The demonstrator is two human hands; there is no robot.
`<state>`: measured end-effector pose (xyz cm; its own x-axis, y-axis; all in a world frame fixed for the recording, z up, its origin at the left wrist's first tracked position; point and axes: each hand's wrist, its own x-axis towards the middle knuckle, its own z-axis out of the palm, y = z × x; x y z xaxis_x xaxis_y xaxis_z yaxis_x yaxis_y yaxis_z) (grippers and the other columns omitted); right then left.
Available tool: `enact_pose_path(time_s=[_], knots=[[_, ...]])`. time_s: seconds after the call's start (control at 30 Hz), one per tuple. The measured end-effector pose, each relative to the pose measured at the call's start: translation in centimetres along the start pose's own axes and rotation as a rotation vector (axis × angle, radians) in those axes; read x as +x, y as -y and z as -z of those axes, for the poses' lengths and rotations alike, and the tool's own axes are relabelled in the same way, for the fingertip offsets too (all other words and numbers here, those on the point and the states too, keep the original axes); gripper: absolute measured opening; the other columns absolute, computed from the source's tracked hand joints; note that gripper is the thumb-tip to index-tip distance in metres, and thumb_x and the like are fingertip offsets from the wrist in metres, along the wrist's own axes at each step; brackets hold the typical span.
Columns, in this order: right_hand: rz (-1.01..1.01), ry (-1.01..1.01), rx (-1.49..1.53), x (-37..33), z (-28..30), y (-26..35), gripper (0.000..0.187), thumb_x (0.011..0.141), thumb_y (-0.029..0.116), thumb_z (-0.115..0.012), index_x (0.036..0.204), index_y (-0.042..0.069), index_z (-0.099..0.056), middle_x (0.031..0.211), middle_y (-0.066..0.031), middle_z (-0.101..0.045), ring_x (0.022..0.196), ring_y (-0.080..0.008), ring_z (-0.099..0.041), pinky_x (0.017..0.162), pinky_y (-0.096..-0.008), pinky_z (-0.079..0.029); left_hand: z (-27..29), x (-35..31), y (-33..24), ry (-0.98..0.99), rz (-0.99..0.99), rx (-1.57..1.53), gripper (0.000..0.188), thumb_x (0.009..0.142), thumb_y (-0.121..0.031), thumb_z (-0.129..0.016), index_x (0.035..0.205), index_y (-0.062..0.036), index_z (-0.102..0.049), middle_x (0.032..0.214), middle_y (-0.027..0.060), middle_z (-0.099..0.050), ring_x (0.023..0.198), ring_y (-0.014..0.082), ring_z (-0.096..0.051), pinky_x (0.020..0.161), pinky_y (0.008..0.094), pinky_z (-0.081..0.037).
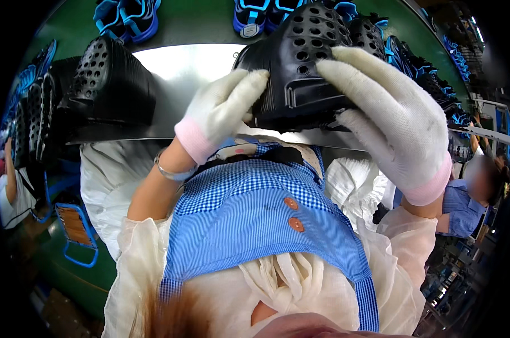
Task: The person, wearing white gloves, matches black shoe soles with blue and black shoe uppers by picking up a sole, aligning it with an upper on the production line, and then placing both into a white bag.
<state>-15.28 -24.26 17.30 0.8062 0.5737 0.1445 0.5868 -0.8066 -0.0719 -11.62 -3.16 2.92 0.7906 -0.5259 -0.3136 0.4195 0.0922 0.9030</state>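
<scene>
Between my two hands, at the near edge of the metal tabletop, sits a black perforated shoe-shaped piece (291,84). Round holes dot its top and fine ridges line its side; whether it is one body or a nested stack I cannot tell. My left hand (221,107), in a white glove with a pink cuff, presses its fingers against the piece's left side. My right hand (398,118), gloved alike, lays long fingers over its right side, thumb low at the near edge. A similar black perforated piece (111,84) lies to the left, apart from my hands.
Black-and-blue sneakers (128,19) stand at the far side, with more sneakers (252,17) behind the held piece. Further black perforated pieces (35,121) line the left rim. A blue-framed stool (76,231) stands at lower left. Another person (466,197) is at the right.
</scene>
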Motion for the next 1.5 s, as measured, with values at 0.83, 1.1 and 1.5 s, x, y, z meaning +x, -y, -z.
enact_pose_path(time_s=[0.83,1.1,1.5], knots=[[0.064,0.012,0.153,0.7,0.1,-5.6,0.05,0.061,0.043,-0.073,0.095,0.007,-0.066,0.097,-0.006,-0.065,0.087,-0.025,-0.059,0.097,-0.0492,-0.039,27.1,22.1,-6.3,-1.663,0.657,1.466,0.055,0.088,-0.041,-0.052,0.127,-0.0026,-0.052,0.129,0.0116,-0.052,0.115,0.0268,-0.05,0.1,0.047,-0.033],[0.035,-0.004,0.261,1.1,-0.2,-6.1,0.053,0.057,0.043,-0.073,0.094,0.007,-0.066,0.093,-0.0047,-0.063,0.08,-0.0226,-0.059,0.09,-0.0459,-0.044,37.3,21.3,-7.7,-0.558,0.829,1.425,0.042,0.086,-0.034,-0.047,0.109,-0.0047,-0.068,0.117,0.0139,-0.064,0.108,0.0287,-0.059,0.098,0.0437,-0.04],[0.037,-0.018,0.236,1.1,-0.2,-5.5,0.059,0.053,0.046,-0.075,0.092,0.004,-0.063,0.09,-0.0069,-0.062,0.078,-0.0247,-0.06,0.085,-0.045,-0.047,8.5,28.3,-7.0,-0.37,0.059,1.394,0.053,0.078,-0.041,-0.055,0.111,-0.0003,-0.065,0.114,0.0248,-0.062,0.107,0.0376,-0.06,0.094,0.0423,-0.047]])
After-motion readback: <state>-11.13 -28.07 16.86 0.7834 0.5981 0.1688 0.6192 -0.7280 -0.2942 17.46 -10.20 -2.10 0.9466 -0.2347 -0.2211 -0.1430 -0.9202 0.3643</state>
